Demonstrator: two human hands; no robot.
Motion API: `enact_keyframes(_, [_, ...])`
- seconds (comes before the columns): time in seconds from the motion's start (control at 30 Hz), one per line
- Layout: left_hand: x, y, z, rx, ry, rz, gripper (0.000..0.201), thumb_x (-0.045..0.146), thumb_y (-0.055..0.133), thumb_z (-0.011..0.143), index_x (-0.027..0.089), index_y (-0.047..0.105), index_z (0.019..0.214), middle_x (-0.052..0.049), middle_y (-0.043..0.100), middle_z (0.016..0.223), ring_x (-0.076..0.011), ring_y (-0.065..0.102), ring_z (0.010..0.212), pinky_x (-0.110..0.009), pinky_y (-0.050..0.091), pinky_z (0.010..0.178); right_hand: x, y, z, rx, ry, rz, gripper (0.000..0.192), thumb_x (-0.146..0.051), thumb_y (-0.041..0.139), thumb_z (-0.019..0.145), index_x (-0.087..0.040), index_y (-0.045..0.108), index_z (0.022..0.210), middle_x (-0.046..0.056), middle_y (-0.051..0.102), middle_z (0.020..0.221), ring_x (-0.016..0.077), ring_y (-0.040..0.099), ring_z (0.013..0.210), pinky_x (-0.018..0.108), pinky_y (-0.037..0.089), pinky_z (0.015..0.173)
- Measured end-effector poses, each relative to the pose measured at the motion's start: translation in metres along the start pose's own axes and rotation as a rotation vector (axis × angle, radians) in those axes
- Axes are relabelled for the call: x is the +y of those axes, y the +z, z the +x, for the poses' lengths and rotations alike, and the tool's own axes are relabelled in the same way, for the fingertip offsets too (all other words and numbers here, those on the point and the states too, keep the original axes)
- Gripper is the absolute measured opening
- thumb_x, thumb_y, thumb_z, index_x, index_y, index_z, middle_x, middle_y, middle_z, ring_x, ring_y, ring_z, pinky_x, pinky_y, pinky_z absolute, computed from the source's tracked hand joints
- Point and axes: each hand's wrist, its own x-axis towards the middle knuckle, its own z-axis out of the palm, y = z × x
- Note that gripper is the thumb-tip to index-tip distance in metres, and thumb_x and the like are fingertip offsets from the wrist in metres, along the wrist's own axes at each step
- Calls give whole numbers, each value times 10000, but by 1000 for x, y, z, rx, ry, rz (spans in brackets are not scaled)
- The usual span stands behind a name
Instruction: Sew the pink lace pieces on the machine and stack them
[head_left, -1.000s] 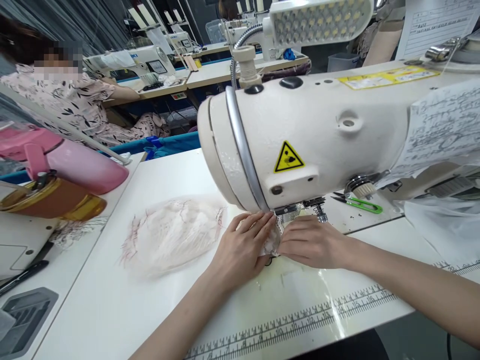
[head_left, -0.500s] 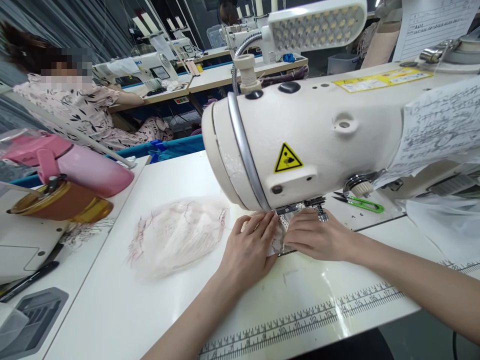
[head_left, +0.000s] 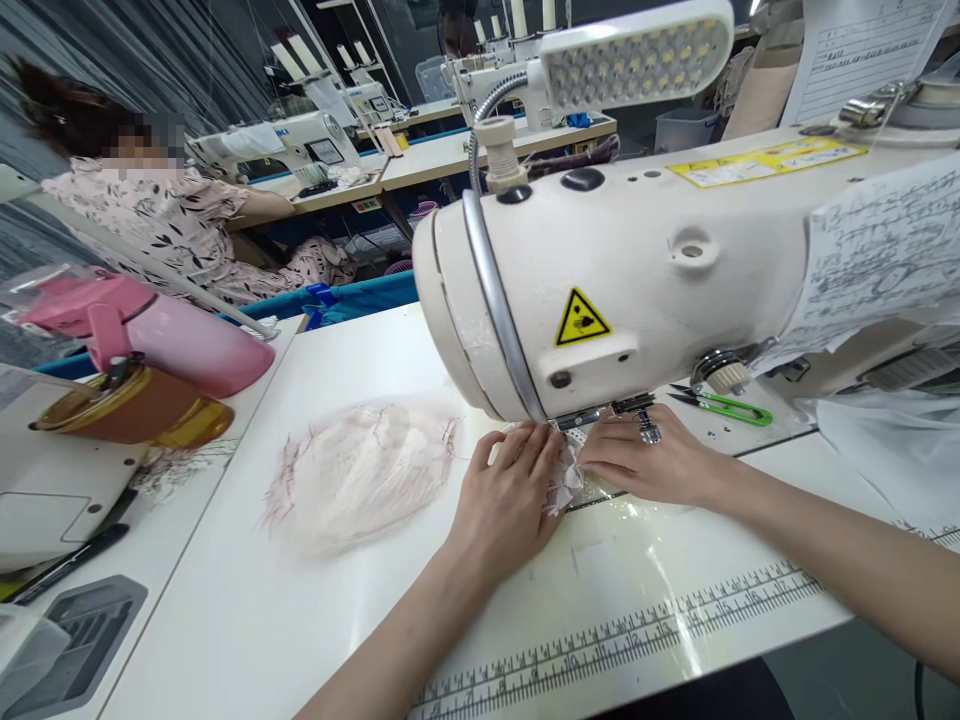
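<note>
Under the head of a white sewing machine (head_left: 615,270), a small piece of pale lace fabric (head_left: 564,482) lies at the needle area. My left hand (head_left: 506,495) grips the lace from the left, its fingers bent over it and the thumb near the front edge. On the other side, my right hand (head_left: 649,455) is closed with its fingertips pinching the lace's right edge, close to the presser foot. The needle and part of the lace are hidden by my fingers and the machine head. A sheer pale fabric piece with reddish frayed edges (head_left: 367,480) lies left of my left hand.
Green thread snips (head_left: 724,405) lie behind my right hand. A printed ruler (head_left: 622,640) runs along the table's front. Left stand a pink bottle (head_left: 195,340) and an amber cup (head_left: 142,405). A person (head_left: 165,220) sits at another machine. An LED lamp (head_left: 637,60) hangs above.
More of the lace shows between my hands, and its front edge has come forward slightly. My right hand has shifted a little. The whole view has moved slightly.
</note>
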Motion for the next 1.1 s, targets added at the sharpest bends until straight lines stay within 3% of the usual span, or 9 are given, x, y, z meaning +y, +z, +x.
enact_keyframes(0.17, [1, 0, -1, 20, 6, -6, 556, 286, 549, 811, 122, 484, 1338, -137, 575, 1312, -305, 525, 1199, -470, 393, 976, 3, 0, -1, -1, 7, -34, 167, -269, 502, 925, -237, 654, 864, -50, 655, 729, 84, 453, 535, 272, 274, 598])
enact_keyframes(0.27, [3, 0, -3, 98, 70, -12, 452, 220, 541, 837, 153, 535, 1284, -109, 568, 1328, -273, 524, 1223, -465, 389, 1025, 4, -4, 1, -37, 1, -35, 159, -277, 508, 928, -237, 652, 871, -52, 648, 716, 87, 464, 537, 275, 289, 600])
enact_keyframes(0.43, [5, 1, -5, 203, 196, -13, 248, 102, 495, 889, 128, 622, 1101, -73, 644, 1230, -187, 595, 1151, -368, 436, 1045, -1, -8, 4, -32, 2, 24, 187, -247, 498, 933, -226, 663, 849, -30, 680, 765, 104, 551, 633, 276, 356, 643])
enact_keyframes(0.7, [-2, 4, -4, 193, 100, -14, 236, 81, 451, 900, 121, 612, 1068, -95, 670, 1176, -194, 624, 1113, -361, 490, 1006, -12, 6, 3, -111, 66, 279, 266, -169, 428, 949, -203, 681, 877, 14, 696, 864, 125, 607, 852, 280, 455, 755])
enact_keyframes(1.1, [-5, 6, -3, 174, 51, 18, 235, 72, 391, 919, 141, 590, 1023, -100, 672, 1170, -191, 621, 1118, -398, 467, 1032, -10, 18, -3, -132, 224, 342, 199, -194, 491, 929, -230, 672, 1005, 11, 704, 979, 142, 646, 907, 304, 498, 805])
